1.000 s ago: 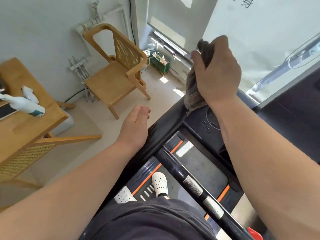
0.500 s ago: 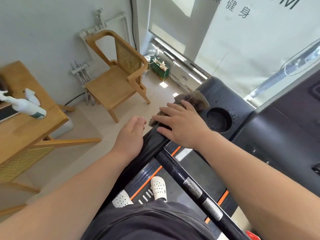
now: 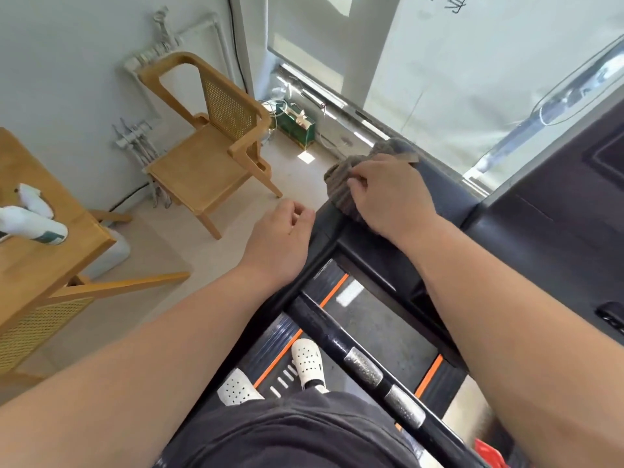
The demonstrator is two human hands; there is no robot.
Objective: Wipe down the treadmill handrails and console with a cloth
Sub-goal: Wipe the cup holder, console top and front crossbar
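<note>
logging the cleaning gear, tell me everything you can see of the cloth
The cloth is grey-brown with a ribbed, towel-like texture, bunched rather than folded. It lies on the black treadmill at its left front corner, draping over the edge. The right hand grips it from above, fingers curled into it, hiding much of it.

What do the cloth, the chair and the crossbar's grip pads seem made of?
The cloth: grey ribbed fabric, perhaps microfibre; it folds softly. The chair: pale matt wood, woven cane mesh back. The grip pads: probably metal, silvery speckled sheen.
</note>
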